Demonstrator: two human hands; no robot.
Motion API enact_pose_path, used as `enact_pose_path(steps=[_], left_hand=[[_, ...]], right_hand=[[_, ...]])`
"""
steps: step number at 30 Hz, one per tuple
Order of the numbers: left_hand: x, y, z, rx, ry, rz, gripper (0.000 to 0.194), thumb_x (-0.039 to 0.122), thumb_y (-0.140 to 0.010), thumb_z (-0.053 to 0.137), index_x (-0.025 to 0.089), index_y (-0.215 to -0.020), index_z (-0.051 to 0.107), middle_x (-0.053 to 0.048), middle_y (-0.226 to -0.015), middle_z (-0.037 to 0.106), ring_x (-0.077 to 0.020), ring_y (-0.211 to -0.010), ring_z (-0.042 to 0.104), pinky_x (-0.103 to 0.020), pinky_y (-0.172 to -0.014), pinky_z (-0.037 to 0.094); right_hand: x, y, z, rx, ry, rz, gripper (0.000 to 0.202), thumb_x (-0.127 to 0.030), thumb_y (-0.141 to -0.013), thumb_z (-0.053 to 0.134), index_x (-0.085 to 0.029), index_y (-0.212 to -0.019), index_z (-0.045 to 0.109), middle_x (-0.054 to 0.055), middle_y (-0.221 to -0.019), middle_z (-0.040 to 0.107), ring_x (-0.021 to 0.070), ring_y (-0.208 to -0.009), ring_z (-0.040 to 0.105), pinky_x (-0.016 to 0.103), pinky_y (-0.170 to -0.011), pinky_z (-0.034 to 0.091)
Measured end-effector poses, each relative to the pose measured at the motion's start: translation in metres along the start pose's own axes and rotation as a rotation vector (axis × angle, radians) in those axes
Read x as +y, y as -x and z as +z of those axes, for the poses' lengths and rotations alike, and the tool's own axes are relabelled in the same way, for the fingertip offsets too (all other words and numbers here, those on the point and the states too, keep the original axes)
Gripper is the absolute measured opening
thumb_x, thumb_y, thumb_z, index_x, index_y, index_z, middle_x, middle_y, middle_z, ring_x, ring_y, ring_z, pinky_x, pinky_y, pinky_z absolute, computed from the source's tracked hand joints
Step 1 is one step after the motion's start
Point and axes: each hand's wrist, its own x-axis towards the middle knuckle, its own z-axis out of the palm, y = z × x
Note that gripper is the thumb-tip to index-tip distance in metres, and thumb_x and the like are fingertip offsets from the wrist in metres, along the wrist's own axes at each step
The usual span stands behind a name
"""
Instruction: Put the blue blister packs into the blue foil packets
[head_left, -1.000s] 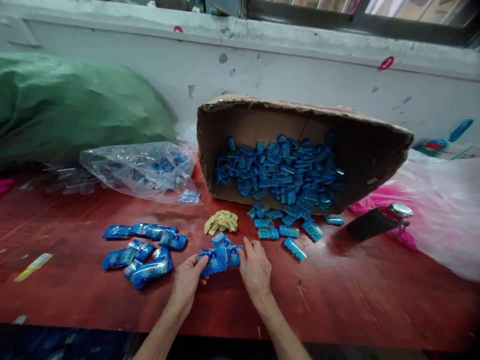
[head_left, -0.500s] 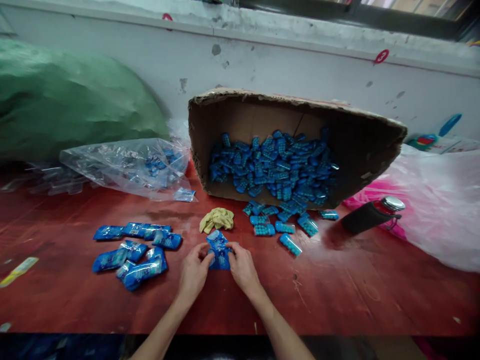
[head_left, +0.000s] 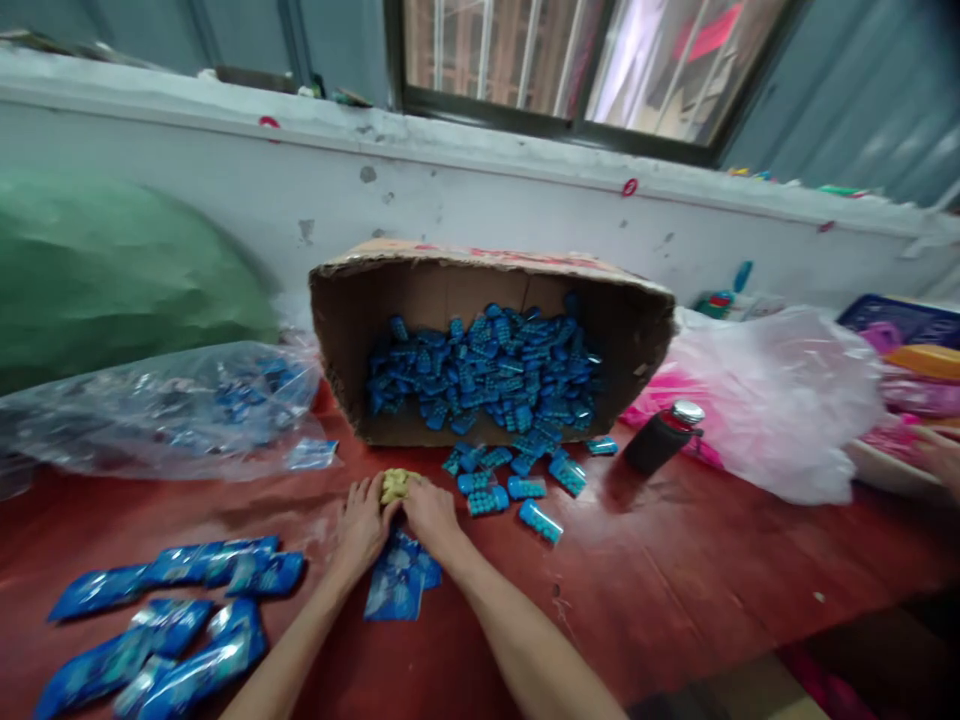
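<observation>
Yellow cloth (head_left: 400, 484) lies crumpled on the red tabletop (head_left: 720, 570), just beyond the fingertips of both hands, on their far-edge side. The left hand (head_left: 361, 522) touches it from the left, the right hand (head_left: 433, 515) from the right; the fingers of each are bent against it, but I cannot tell whether either one pinches it. Flat blue packets (head_left: 394, 588) lie between the forearms, nearer the tabletop's near edge than the cloth. Plumper blue packs (head_left: 176, 565) lie left of the left forearm. Toward the far edge, a cardboard box (head_left: 330, 335) rests on its side, blue containers (head_left: 487, 370) heaped inside.
</observation>
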Motion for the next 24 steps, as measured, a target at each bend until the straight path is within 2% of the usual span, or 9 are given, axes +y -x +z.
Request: enact_pose_path(steps=[3, 6, 7, 10, 12, 14, 16, 20, 24], left_hand=[[-0.010, -0.002, 0.006, 0.058, 0.076, 0.033, 0.042, 0.032, -0.078, 0.036, 0.017, -0.116, 0.047, -0.012, -0.111, 0.058, -0.0265, -0.106, 0.050, -0.045, -0.088, 0.038], [-0.024, 0.016, 0.005, 0.198, 0.120, 0.032, 0.050, 0.039, -0.076, 0.037, 0.017, -0.120, 0.042, -0.013, -0.113, 0.055, -0.0289, -0.107, 0.049, -0.046, -0.088, 0.039], [-0.027, 0.024, 0.004, 0.223, 0.130, 0.043, 0.050, 0.042, -0.075, 0.037, 0.017, -0.119, 0.042, -0.013, -0.114, 0.054, -0.0294, -0.108, 0.048, -0.046, -0.089, 0.038], [-0.024, 0.045, -0.001, 0.245, 0.160, 0.101, 0.047, 0.044, -0.076, 0.038, 0.020, -0.115, 0.045, -0.013, -0.113, 0.053, -0.0302, -0.109, 0.047, -0.046, -0.092, 0.037], [-0.008, 0.050, -0.001, 0.246, 0.201, 0.153, 0.042, 0.044, -0.076, 0.039, 0.020, -0.110, 0.048, -0.013, -0.110, 0.054, -0.0294, -0.107, 0.048, -0.045, -0.093, 0.036], [0.016, 0.044, 0.004, 0.231, 0.232, 0.213, 0.040, 0.042, -0.077, 0.039, 0.017, -0.106, 0.050, -0.014, -0.108, 0.055, -0.0282, -0.107, 0.048, -0.044, -0.094, 0.036], [0.045, 0.031, 0.012, 0.181, 0.227, 0.246, 0.041, 0.040, -0.079, 0.038, 0.013, -0.108, 0.051, -0.015, -0.111, 0.055, -0.0272, -0.108, 0.048, -0.042, -0.094, 0.036], [0.092, -0.006, 0.036, 0.018, 0.126, 0.246, 0.050, 0.040, -0.081, 0.034, 0.009, -0.119, 0.044, -0.019, -0.125, 0.046, -0.0288, -0.119, 0.038, -0.045, -0.093, 0.035], [0.113, -0.026, 0.060, -0.095, -0.015, 0.139, 0.055, 0.041, -0.082, 0.032, 0.008, -0.124, 0.041, -0.022, -0.129, 0.042, -0.0347, -0.121, 0.034, -0.050, -0.088, 0.037]], right_hand=[[0.007, 0.006, -0.001, 0.009, -0.018, -0.085, 0.023, -0.031, -0.078, 0.052, -0.030, -0.100, 0.057, -0.003, -0.092, 0.062, 0.0137, -0.075, 0.060, 0.021, -0.059, 0.043], [0.038, 0.027, -0.018, 0.105, -0.033, -0.131, 0.031, -0.028, -0.080, 0.052, -0.031, -0.110, 0.052, -0.002, -0.093, 0.060, 0.0134, -0.082, 0.057, 0.020, -0.066, 0.043], [0.056, 0.033, -0.028, 0.160, -0.023, -0.103, 0.032, -0.027, -0.080, 0.053, -0.030, -0.111, 0.052, -0.001, -0.095, 0.060, 0.0143, -0.084, 0.057, 0.021, -0.069, 0.043], [0.125, 0.044, -0.061, 0.347, 0.084, 0.202, 0.029, -0.023, -0.082, 0.050, -0.023, -0.111, 0.054, 0.007, -0.105, 0.057, 0.0202, -0.095, 0.053, 0.030, -0.080, 0.040], [0.169, 0.046, -0.076, 0.385, 0.107, 0.298, 0.034, -0.021, -0.084, 0.044, -0.014, -0.117, 0.049, 0.017, -0.113, 0.052, 0.0262, -0.102, 0.049, 0.038, -0.083, 0.038], [0.197, 0.048, -0.078, 0.368, 0.108, 0.338, 0.032, -0.019, -0.084, 0.043, -0.011, -0.115, 0.052, 0.019, -0.108, 0.055, 0.0268, -0.099, 0.052, 0.039, -0.080, 0.040], [0.204, 0.053, -0.068, 0.329, 0.098, 0.321, 0.030, -0.017, -0.083, 0.045, -0.011, -0.112, 0.054, 0.017, -0.108, 0.056, 0.0251, -0.099, 0.053, 0.036, -0.081, 0.040], [0.191, 0.063, -0.048, 0.280, 0.087, 0.251, 0.032, -0.020, -0.083, 0.047, -0.017, -0.114, 0.054, 0.011, -0.115, 0.055, 0.0187, -0.105, 0.051, 0.028, -0.086, 0.040], [0.215, 0.052, -0.070, 0.311, 0.134, 0.318, 0.032, -0.018, -0.087, 0.039, -0.022, -0.115, 0.053, 0.007, -0.120, 0.052, 0.0156, -0.110, 0.048, 0.026, -0.090, 0.037]])
